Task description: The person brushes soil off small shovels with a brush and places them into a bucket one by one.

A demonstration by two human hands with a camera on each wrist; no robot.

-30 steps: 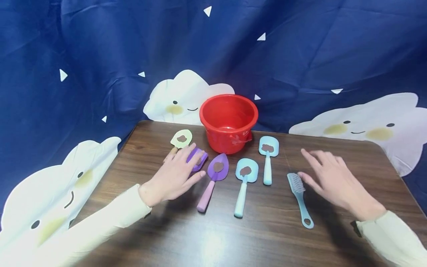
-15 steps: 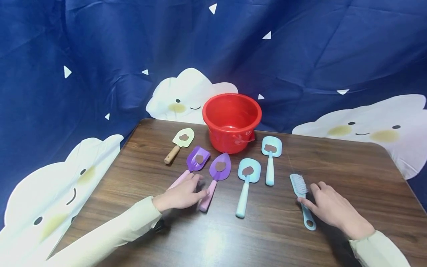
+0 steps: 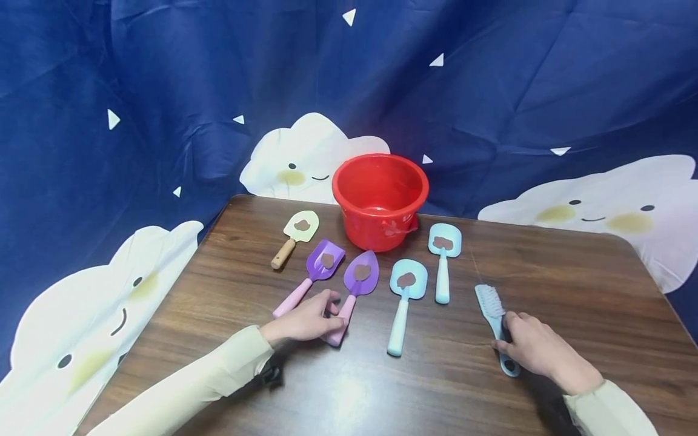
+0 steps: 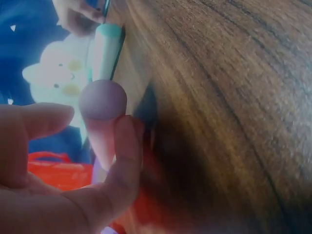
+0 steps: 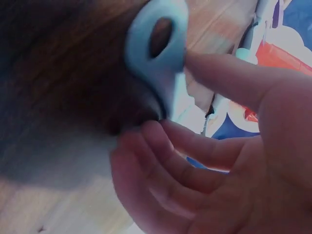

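In the head view my left hand (image 3: 305,318) is at the pink handle of the pointed purple trowel (image 3: 369,284). One finger touches that handle (image 4: 100,131) in the left wrist view, while another stands apart on its opposite side. A scoop (image 3: 320,264) with a purple blade and pink handle lies just left. My right hand (image 3: 540,351) pinches the light blue brush (image 3: 490,303) by its handle, bristles towards the back. Thumb and curled fingers stand on either side of the handle (image 5: 170,58) in the right wrist view.
A red bucket (image 3: 380,224) stands at the table's back. Two light blue shovels (image 3: 399,327) (image 3: 443,278) lie between my hands, and a pale green trowel (image 3: 284,253) with a wooden handle at back left. A blue cloth with clouds hangs behind the table (image 3: 578,272).
Both hands have come down towards the table's front, the left from over the green trowel and purple scoop to the pink handle, the right from above the bristles to the brush handle, fingers closing round it.
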